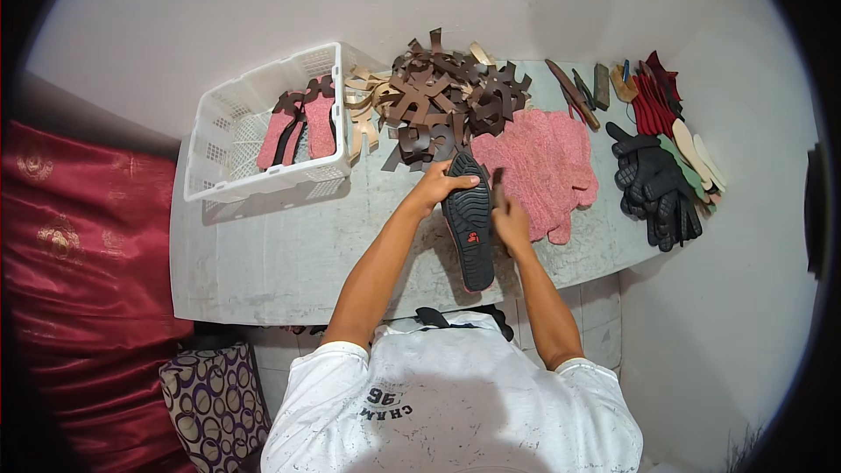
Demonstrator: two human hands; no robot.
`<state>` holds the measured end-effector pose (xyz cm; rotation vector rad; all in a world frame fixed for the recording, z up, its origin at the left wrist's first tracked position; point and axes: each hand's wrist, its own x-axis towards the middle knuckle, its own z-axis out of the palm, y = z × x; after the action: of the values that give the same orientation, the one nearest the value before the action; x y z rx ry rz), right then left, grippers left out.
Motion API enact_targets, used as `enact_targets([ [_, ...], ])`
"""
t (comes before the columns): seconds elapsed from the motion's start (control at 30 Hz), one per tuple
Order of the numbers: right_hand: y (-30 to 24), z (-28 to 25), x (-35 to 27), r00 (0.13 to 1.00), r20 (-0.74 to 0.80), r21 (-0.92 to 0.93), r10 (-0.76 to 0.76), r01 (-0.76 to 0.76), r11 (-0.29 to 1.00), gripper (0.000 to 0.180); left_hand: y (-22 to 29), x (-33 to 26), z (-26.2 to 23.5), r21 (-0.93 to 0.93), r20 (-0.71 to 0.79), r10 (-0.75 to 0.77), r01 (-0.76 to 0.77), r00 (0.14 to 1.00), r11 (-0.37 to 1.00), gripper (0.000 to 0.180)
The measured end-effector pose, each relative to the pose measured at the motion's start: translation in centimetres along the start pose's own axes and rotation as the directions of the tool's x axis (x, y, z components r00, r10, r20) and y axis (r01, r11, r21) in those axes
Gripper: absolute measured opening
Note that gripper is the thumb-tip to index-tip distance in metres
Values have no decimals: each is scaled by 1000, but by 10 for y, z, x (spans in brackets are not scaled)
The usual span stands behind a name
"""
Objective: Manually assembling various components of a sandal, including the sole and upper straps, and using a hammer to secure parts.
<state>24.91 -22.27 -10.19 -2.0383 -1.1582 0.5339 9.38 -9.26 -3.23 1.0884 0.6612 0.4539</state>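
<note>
My left hand is closed around the toe end of a sandal, with its thumb across the ridged black sole. The sole faces up toward me, with a small red mark near its middle and a thin pink rim along its edge. Close beside the sole's right edge, my right hand grips a dark brown tool. Blur hides what kind of tool it is. Pink fuzzy insoles lie piled just beyond my right hand. Past my left hand is a heap of dark brown strap pieces.
A white plastic basket on the left holds pink sandals with brown straps. Black soles are stacked at the right, near red pieces and pale strips. Hand tools lie at the back. The table's near edge curves before me.
</note>
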Motion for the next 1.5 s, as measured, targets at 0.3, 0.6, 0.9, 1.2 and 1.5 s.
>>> enact_targets([
  [0.3,-109,-92,-70,995,92,631,36,-86,771,30,1,-2,-7,-34,10,32,-32,999,999,23],
  [0.6,-107,-60,-97,978,13,198,-209,202,959,39,-1,1,-3,-54,18,-9,10,1000,999,26],
  [0.9,-109,-58,-100,986,51,124,-159,152,981,37,0,14,-10,117,-19,-28,30,999,993,29],
  [1.2,-118,-69,-96,982,91,157,-167,152,976,28,1,13,-11,193,9,101,-101,995,976,29],
  [1.5,-121,-82,-92,990,57,199,-132,118,973,23,4,14,-8,160,26,82,-85,996,983,27],
])
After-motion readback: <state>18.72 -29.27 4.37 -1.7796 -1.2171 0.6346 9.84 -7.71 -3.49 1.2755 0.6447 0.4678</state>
